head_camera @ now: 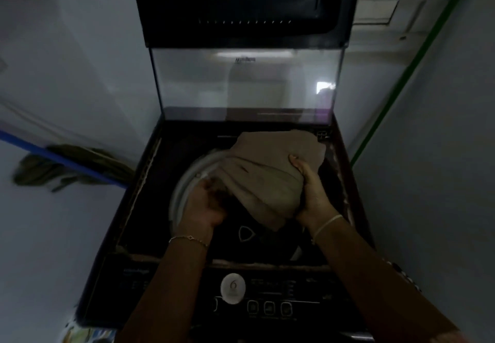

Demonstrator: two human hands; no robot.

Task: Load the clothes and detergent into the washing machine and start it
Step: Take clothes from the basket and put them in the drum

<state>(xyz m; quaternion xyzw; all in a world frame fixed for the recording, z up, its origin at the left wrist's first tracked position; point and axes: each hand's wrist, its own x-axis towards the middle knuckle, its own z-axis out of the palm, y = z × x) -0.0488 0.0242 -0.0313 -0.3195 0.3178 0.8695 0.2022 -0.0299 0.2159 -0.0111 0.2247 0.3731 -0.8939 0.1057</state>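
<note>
A: Two hands on the job, then. What have they got?
B: One beige garment [265,174], bunched up. The right hand [310,190] grips its right side, thumb laid over the top and fingers curled under the fold. The left hand [206,203] is at the lower left edge with its fingers curled into the cloth, though it is too dim there to make out each finger.
A: And where is the garment?
B: Above the round opening of the washing machine [144,208], over the right half of the pale drum rim [182,190]. Its far end spreads toward the back right corner of the top, and its lower end hangs over the dark inside, between the two wrists.
A: The lid?
B: The lid [246,85] stands upright at the back, a clear pane below and a dark panel above.
A: Anything on the wrists?
B: A thin bracelet [188,238] on the left, a pale band [326,223] on the right.
A: The controls?
B: The control panel [308,289] runs along the near edge, under the forearms. It has a round white sticker [233,287] with a 6 on it and a row of three buttons [269,308] just below and to its right. The lettering is too blurred to read.
A: Around the machine?
B: A mop [53,167] on a blue handle leans at the left wall, and a green strip [401,80] runs up the right wall.
</note>
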